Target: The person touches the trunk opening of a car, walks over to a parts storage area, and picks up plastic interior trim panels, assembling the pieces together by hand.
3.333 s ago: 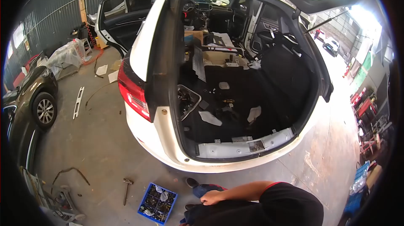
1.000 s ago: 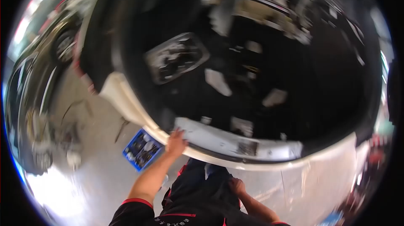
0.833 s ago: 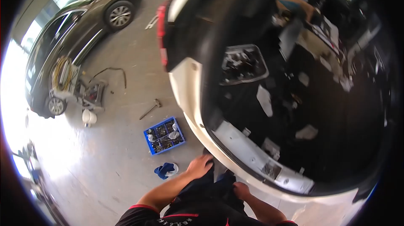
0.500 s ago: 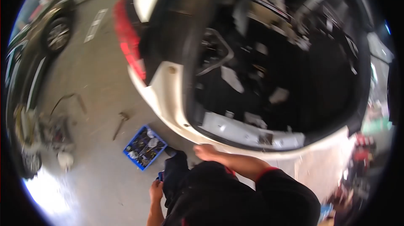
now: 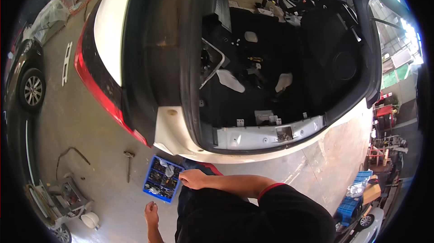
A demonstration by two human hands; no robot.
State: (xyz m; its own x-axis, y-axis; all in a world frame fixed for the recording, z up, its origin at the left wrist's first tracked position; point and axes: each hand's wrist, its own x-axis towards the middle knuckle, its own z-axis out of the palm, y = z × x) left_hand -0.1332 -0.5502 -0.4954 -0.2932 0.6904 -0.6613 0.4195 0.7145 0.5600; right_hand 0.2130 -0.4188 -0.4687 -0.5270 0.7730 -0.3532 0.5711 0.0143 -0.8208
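My right hand (image 5: 193, 179) is closed, its forearm crossing in front of my body. It overlaps the right edge of a blue divided parts tray (image 5: 158, 197) on the floor; I cannot tell if they touch. Clips and small hardware fill the tray's compartments, along with a clear plastic bag (image 5: 169, 171). My left hand (image 5: 151, 211) hangs lower left, below the tray, with curled fingers. What either hand holds, if anything, is too small to make out. Ahead is the open rear of a white car (image 5: 253, 157), its sill panel (image 5: 226, 137) exposed.
Inside the cargo area lie a yellow-handled screwdriver (image 5: 255, 59) and pale trim pieces (image 5: 230, 81). A hammer (image 5: 128, 166) lies on the floor left of the tray. A dark car (image 5: 27, 80) stands far left, a wheeled cart (image 5: 68, 198) lower left, blue crates (image 5: 348, 209) right.
My view has shifted and sharpened. My right hand has moved left from near the bumper to the tray's edge. My left hand has moved away from my leg, out to the left.
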